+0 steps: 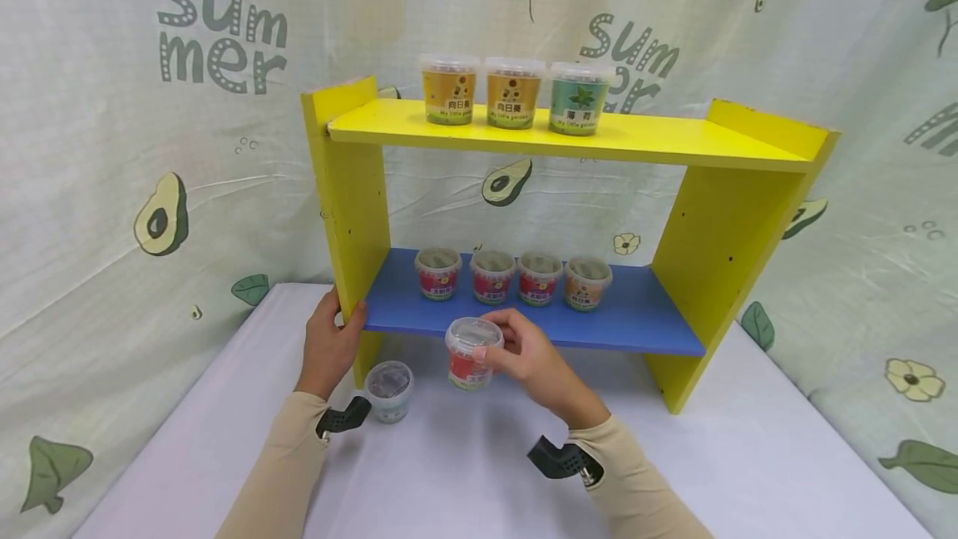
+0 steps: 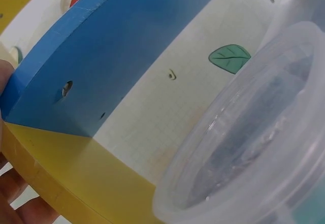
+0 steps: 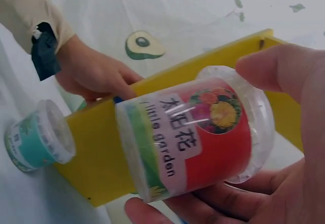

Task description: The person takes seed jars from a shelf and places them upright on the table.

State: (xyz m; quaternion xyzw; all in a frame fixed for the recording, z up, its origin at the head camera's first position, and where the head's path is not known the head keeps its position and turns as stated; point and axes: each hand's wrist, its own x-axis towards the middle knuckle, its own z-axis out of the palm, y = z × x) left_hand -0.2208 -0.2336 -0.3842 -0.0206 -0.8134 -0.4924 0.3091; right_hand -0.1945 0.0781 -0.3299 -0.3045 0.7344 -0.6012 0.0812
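Observation:
My right hand (image 1: pixel 539 364) holds a lidded plastic seed cup (image 1: pixel 468 368) between thumb and fingers, in front of the blue lower shelf (image 1: pixel 644 314). Its red label with a flower picture and "little garden" faces the right wrist camera (image 3: pixel 218 158). My left hand (image 1: pixel 329 348) grips the yellow left side panel (image 1: pixel 340 215) of the shelf unit, thumb by the blue board's end and fingers behind the panel. A teal-labelled cup (image 1: pixel 390 406) stands on the table below that hand; its translucent lid (image 2: pixel 254 132) looms large in the left wrist view.
On the blue shelf stand three red-labelled cups (image 1: pixel 491 283) and an orange-labelled cup (image 1: pixel 586 289). Two orange-labelled cups (image 1: pixel 449 98) and a teal one (image 1: pixel 578 106) stand on the yellow top shelf (image 1: pixel 659 135). A patterned cloth (image 1: pixel 217 140) hangs behind the white table (image 1: pixel 419 481).

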